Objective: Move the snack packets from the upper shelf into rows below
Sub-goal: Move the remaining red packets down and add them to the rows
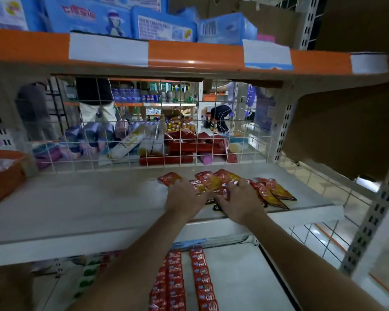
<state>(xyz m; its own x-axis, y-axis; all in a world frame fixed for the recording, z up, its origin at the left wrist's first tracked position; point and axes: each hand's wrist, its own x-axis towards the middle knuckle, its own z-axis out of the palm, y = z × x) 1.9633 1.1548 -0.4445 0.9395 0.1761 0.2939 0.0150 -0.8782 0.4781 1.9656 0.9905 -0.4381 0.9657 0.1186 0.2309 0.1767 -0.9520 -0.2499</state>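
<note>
Several red and yellow snack packets (272, 191) lie in a loose pile on the white upper shelf (88, 205), right of its middle. My left hand (184, 196) rests flat on the left part of the pile, fingers spread over the packets. Beside it, my right hand (240, 198) presses on the middle of the pile, its fingers curled over packets. Whether either hand has a firm grip cannot be told. On the shelf below (238, 272), red packets stand in rows (202, 281) running front to back, partly hidden by my forearms.
A white wire grid (144, 140) closes the back of the upper shelf, with other goods behind it. An orange basket (2, 173) sits at the far left. Blue packs (88, 16) fill the orange-edged shelf above. Cardboard (346, 124) hangs at the right. Green packets (88, 277) lie lower left.
</note>
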